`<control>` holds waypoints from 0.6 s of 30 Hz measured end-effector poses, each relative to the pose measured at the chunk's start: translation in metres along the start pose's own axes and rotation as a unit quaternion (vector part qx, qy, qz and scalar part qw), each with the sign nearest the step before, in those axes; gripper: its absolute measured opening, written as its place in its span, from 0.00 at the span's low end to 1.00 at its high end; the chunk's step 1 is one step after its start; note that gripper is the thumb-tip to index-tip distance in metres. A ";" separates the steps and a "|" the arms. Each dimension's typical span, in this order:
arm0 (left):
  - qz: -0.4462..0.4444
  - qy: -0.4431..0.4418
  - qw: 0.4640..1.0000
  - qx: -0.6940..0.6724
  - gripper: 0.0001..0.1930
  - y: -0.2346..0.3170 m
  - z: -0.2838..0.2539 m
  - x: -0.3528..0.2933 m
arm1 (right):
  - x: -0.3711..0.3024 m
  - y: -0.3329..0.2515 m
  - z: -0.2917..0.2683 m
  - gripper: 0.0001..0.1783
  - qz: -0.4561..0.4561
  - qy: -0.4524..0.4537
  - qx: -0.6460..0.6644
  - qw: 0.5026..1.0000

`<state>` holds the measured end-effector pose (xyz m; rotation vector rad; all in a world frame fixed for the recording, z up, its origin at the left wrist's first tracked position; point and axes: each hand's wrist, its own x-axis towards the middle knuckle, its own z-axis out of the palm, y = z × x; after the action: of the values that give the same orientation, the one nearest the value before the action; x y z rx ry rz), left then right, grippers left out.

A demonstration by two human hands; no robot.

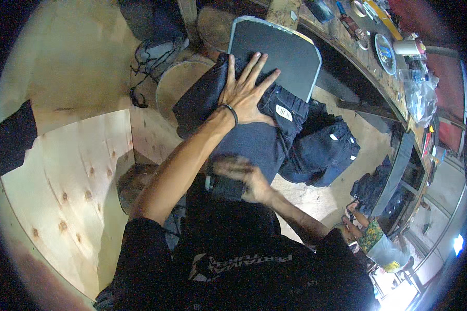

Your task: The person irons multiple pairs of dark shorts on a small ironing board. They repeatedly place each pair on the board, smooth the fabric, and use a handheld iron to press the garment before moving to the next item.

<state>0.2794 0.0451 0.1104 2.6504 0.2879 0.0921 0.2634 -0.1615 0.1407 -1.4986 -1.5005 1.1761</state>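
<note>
My left hand lies flat with its fingers spread on a pair of dark jeans. Near the waistband, the jeans carry a white label. Under and beyond them a dark grey board with a pale edge sticks out at the far side. Closer to my body, my right hand is smeared by motion over the near part of the jeans. Its fingers are too blurred to read. To the right sits a pile of folded dark jeans, with white labels showing.
A wooden workbench runs along the right, carrying tape rolls, tools and a plastic bag. Round pale tub tops and dark cords lie beyond my left arm. Plywood panels stand left. Another person is at lower right.
</note>
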 end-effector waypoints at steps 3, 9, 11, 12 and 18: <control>0.009 0.053 0.999 -0.006 0.75 0.001 0.003 -0.002 | -0.009 0.006 0.016 0.39 -0.107 0.011 0.090 0.990; -0.010 0.036 0.999 0.019 0.75 0.003 0.004 -0.003 | -0.041 0.019 0.020 0.41 -0.052 -0.039 0.093 0.994; -0.019 0.032 0.999 0.033 0.75 0.003 0.004 -0.002 | -0.047 0.017 0.017 0.37 0.002 0.075 0.021 0.997; -0.010 0.049 0.999 0.021 0.76 0.004 0.004 -0.001 | -0.052 0.015 0.022 0.38 0.003 0.064 0.019 0.998; -0.019 0.055 0.997 0.045 0.75 0.006 0.005 -0.004 | -0.066 0.021 0.022 0.41 0.008 0.114 0.035 0.993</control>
<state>0.2771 0.0365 0.1083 2.7318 0.3857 0.2172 0.2557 -0.2310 0.1216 -1.5422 -1.2840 1.0189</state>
